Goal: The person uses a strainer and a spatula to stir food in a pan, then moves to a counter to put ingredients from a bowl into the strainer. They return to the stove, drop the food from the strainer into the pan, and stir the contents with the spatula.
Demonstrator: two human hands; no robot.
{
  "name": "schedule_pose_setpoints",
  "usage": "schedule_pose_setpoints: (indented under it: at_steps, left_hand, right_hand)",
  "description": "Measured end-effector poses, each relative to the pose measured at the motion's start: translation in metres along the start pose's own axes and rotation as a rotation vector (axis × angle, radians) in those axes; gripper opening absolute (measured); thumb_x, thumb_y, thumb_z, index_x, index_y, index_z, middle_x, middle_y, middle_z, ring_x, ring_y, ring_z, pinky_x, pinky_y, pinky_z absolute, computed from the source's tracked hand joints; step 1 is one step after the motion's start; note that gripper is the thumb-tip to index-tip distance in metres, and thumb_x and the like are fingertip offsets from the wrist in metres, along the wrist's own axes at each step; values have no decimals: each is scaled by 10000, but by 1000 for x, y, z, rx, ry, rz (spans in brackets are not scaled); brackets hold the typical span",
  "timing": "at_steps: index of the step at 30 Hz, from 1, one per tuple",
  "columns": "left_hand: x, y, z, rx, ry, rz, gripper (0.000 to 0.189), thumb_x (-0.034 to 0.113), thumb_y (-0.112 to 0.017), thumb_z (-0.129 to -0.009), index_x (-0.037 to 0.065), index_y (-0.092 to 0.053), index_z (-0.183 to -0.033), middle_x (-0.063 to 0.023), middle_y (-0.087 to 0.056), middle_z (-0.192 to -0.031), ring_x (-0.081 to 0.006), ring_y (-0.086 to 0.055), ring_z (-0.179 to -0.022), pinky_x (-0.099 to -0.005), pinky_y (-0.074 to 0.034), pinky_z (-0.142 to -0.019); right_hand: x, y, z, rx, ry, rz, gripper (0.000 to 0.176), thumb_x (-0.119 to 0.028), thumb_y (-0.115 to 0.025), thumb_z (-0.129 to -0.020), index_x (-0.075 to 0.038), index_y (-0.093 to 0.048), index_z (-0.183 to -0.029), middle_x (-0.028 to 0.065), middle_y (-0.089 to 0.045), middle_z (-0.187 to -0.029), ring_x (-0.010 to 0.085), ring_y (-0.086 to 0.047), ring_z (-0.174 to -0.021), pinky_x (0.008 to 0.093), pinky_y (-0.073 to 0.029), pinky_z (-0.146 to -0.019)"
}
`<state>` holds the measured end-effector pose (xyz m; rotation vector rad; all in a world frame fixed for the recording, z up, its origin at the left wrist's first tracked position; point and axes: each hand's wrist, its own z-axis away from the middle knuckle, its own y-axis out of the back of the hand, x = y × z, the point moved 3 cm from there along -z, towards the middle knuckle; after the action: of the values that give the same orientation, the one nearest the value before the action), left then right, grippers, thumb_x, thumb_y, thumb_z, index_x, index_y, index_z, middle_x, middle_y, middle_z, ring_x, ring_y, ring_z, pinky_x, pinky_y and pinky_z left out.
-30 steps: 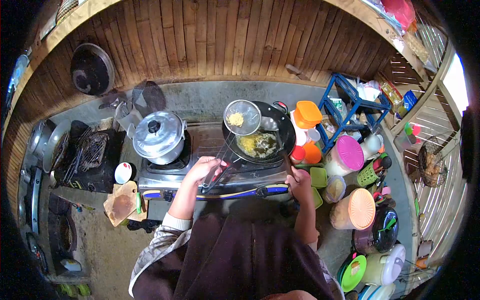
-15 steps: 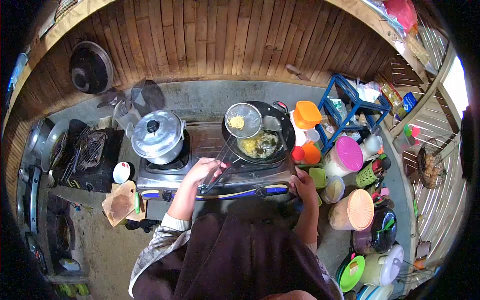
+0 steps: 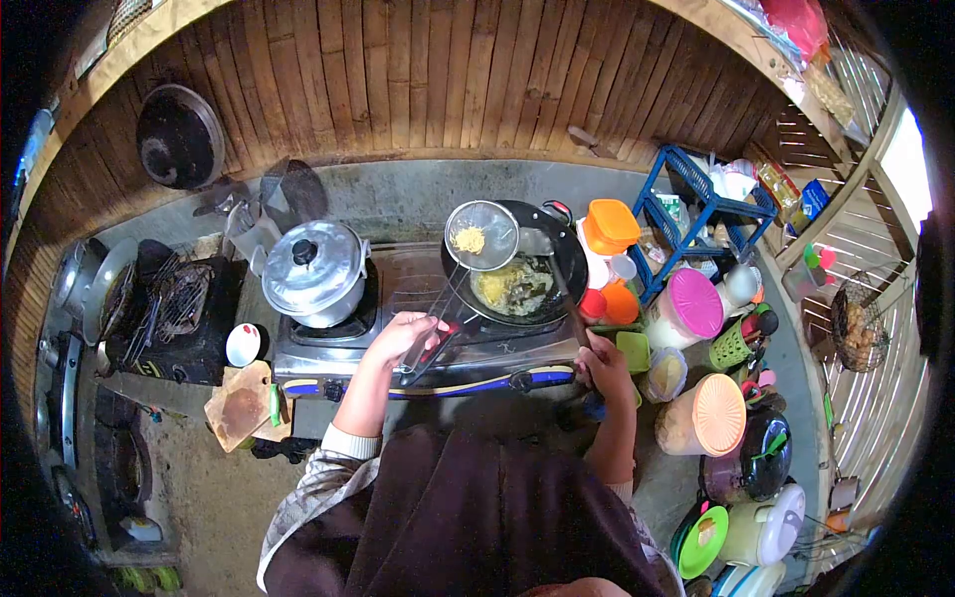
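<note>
My left hand (image 3: 406, 340) is closed around the handle of a round wire strainer (image 3: 498, 245). Small yellow bits (image 3: 469, 240) lie in its mesh, and the strainer overlaps the left rim of a black wok (image 3: 571, 239). My right hand (image 3: 605, 366) grips the dark handle of a spatula (image 3: 572, 310), whose wide metal blade rests toward the far side inside the wok. Below the blade, yellowish and dark green food (image 3: 515, 289) sits in shiny oil. The wok stands on the right burner of a gas stove (image 3: 418, 289).
A lidded aluminium pot (image 3: 314, 271) occupies the left burner. Plastic containers, including a pink-lidded tub (image 3: 693, 304) and an orange-lidded jar (image 3: 716, 414), crowd the right side near a blue rack (image 3: 686, 214). A charred grill (image 3: 184, 298) and a cutting board (image 3: 239, 406) are at left.
The spatula has shifted slightly in the wok, its handle showing more plainly, and the food in the oil looks rearranged. The strainer has barely moved.
</note>
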<state>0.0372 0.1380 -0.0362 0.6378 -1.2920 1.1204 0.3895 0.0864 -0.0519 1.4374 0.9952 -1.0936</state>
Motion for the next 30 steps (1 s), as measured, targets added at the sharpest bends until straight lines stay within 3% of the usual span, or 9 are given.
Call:
schedule_pose_setpoints:
  at_steps: [2,5,9,11,14,17,23,26,30]
  left_hand:
    - [0,-1,0,-11,-18,9,235,158,-445,-855,-21,-596,-872,-18,-505,-562,-98,-466,-485,-231,-386,-467]
    - [-4,0,-2,-1,-39,20,234,149,-441,-851,-27,-593,-870,-20,-502,-558,-102,-468,-487,-235,-386,-468]
    - [-3,0,-1,-8,-15,11,233,145,-440,-848,-30,-592,-870,-24,-506,-559,-106,-471,-499,-236,-384,-472]
    - [2,-3,3,2,26,22,243,176,-440,-863,-15,-590,-877,-9,-490,-528,-93,-450,-510,-226,-371,-522]
    - [5,-3,5,24,35,-26,251,184,-441,-864,-22,-585,-875,-3,-485,-527,-87,-439,-498,-222,-364,-511]
    - [-1,1,1,26,16,-53,254,186,-442,-863,-25,-583,-871,1,-483,-530,-81,-432,-488,-216,-358,-502]
    - [2,-2,3,15,4,-2,253,185,-446,-861,-27,-583,-875,2,-483,-528,-82,-438,-490,-218,-359,-503]
    - [1,-1,2,14,7,-8,253,186,-448,-859,-24,-587,-873,0,-489,-534,-85,-443,-495,-219,-362,-508]
    - [4,-2,5,-7,0,-21,249,188,-451,-858,-16,-594,-867,-3,-495,-542,-86,-449,-502,-219,-363,-515]
  right_hand:
    - [8,2,-5,97,154,146,349,-76,-599,-705,-25,-563,-1048,58,-572,-633,149,-545,-586,270,-423,-603]
    - [0,2,-4,39,210,146,333,-74,-591,-710,-41,-573,-1042,63,-572,-637,158,-545,-574,273,-422,-591]
    - [-3,2,-6,61,154,281,389,-82,-589,-718,-44,-538,-1102,52,-578,-667,123,-517,-545,248,-412,-544]
    - [-28,0,-1,-1,9,20,457,-84,-576,-738,-70,-477,-1184,19,-564,-667,82,-471,-519,222,-396,-492]
    - [-41,-1,0,-22,-87,10,500,-80,-559,-759,-99,-422,-1240,-1,-544,-674,56,-442,-526,204,-380,-460]
    - [-61,-5,4,-2,-44,63,494,-81,-556,-766,-102,-420,-1240,13,-550,-692,57,-442,-518,211,-388,-465]
    - [-29,-2,-5,65,138,151,489,-84,-587,-736,-80,-452,-1206,35,-563,-687,53,-448,-498,218,-410,-480]
    - [-50,-5,3,-4,-5,157,470,-91,-599,-723,-65,-479,-1177,47,-579,-645,56,-476,-509,219,-421,-500]
    - [-39,-9,2,10,62,201,425,-64,-527,-805,-37,-423,-1216,9,-535,-653,56,-451,-494,199,-381,-433]
